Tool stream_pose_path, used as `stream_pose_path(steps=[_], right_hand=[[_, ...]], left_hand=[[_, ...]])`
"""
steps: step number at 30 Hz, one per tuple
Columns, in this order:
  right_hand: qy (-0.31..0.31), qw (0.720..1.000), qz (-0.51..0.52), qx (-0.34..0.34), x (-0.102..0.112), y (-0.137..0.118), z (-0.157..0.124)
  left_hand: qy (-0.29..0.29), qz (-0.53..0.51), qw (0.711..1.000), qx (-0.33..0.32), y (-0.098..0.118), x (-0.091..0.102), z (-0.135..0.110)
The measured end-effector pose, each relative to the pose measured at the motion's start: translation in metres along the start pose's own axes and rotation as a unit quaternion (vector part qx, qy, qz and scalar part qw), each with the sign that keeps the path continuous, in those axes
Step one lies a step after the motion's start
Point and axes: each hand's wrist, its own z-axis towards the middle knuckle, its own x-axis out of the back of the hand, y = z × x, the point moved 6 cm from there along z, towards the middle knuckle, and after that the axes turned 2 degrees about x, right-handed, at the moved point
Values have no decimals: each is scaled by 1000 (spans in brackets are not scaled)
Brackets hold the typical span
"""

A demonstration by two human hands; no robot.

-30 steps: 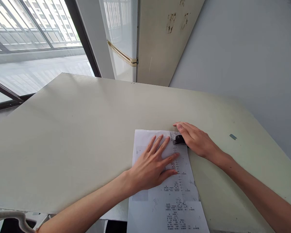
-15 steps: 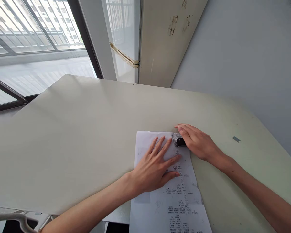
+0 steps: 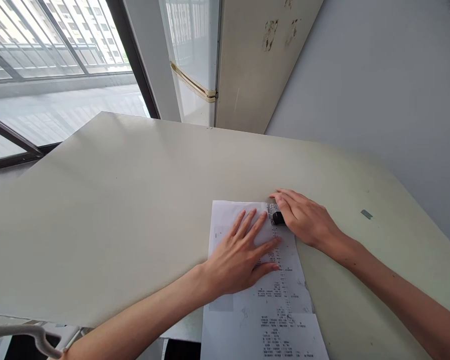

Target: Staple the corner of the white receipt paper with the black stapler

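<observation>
1. I am seeing daylight coming past a dark window frame (image 3: 135,55) and railings (image 3: 63,40).
2. Beyond the pale table (image 3: 153,175), a refrigerator (image 3: 193,40) is standing, brown marks (image 3: 270,34) showing on its side.
3. A grey-blue wall (image 3: 378,75) is filling my feed's right.

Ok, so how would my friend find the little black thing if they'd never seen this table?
On the big pale table, find the long printed paper. Go to its far right corner, where the right hand partly covers the black thing. It's a solid black shape, unlike the flat, white paper beneath it or the grey strip farther right, which lies on the table.
</observation>
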Motion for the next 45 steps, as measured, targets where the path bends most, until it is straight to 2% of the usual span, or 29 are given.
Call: stream_pose_path(steps=[15,23,27,30,33,38,42,45], right_hand=[[38,997,-58,44,-4,-3,-1],[77,985,-137,75,-7,-17,-1],[73,981,-157,83,-10,-19,1],[55,987,-126,78,-9,-16,3],[39,996,-38,66,-3,-9,2],[86,990,84,69,9,-1,-11],[116,982,106,106,9,9,-33],[102,981,118,114,2,27,-48]], left_hand=[[-10,-3,1000,4,0,1,1],[-12,-5,1000,0,0,1,1],[-10,-2,1000,0,0,2,1],[-9,-3,1000,-2,0,2,2],[-10,-2,1000,-1,0,2,2],[-16,7,1000,-11,-2,6,0],[-28,12,999,-32,-6,16,-14],[-27,18,999,-29,-18,29,-27]])
